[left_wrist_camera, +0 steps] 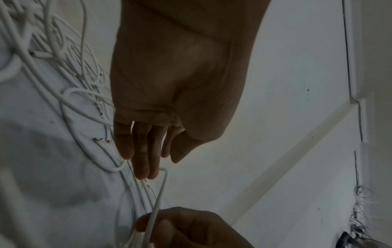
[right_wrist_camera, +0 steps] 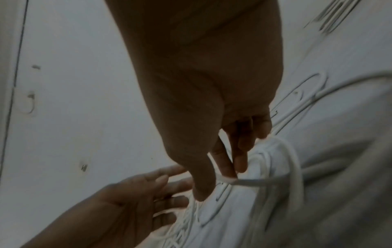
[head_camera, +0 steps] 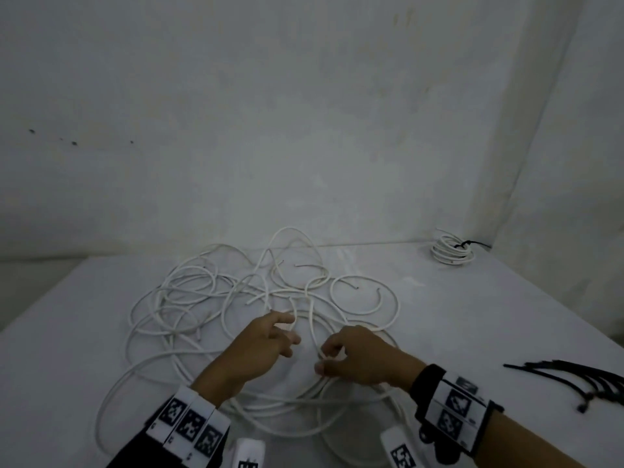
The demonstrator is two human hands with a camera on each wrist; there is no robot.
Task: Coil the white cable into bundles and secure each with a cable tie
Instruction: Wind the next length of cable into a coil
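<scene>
Two bare forearms reach forward, each wearing a wrist band (head_camera: 452,407) with black-and-white square markers. The left hand (head_camera: 261,346) hovers with its fingers (left_wrist_camera: 140,161) extended and slightly spread — holding nothing. The right hand (head_camera: 358,358) sits close beside it, thumb and forefinger pinched together around a strand of white cable (right_wrist_camera: 252,182).

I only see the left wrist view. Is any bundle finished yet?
Observer: Yes, one tied bundle lies at the far right corner of the table.
Operator: Where are the spare ties?
Observer: Black ties lie on the table, to the right of the right hand, which pinches the cable.
</scene>
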